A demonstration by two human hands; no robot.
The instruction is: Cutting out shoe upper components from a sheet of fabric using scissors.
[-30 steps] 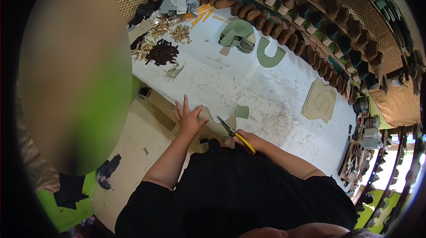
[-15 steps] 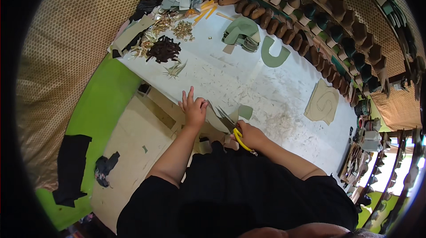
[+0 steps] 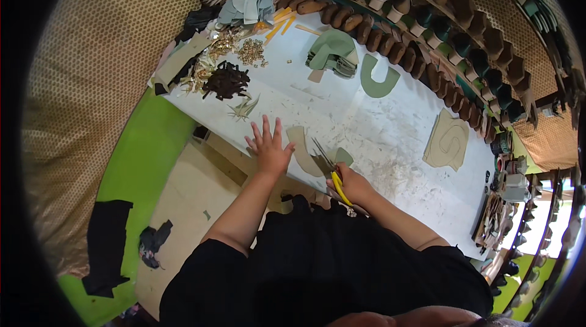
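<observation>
The tan curved piece (image 3: 303, 151) lies on the near edge of the white table (image 3: 390, 138), just to the right of my left hand (image 3: 268, 147) and just to the left of my right hand (image 3: 353, 184). Its long axis runs from the far end, beside my left fingertips, down toward me, bending rightward at its lower end, where it meets the blades. My left hand is the nearer of the two to its upper end; I cannot tell whether my palm's edge touches the piece or only rests on the table just beside it. My left fingers (image 3: 266, 125) are spread wide and flat, pointing away from me, gripping nothing.

My right fingers are closed around the yellow handles of the scissors (image 3: 329, 168). The blades point up and to the left, away from my body, and stand parted in a narrow V, with the tips over the lower right part of the tan piece. A small grey-green scrap (image 3: 343, 156) lies just right of the blades, touching or nearly touching them.

I judge that the cut will run along the blades' line, up-left into the piece, so the piece must stay pinned from the left while the scissors advance from the right.
</observation>
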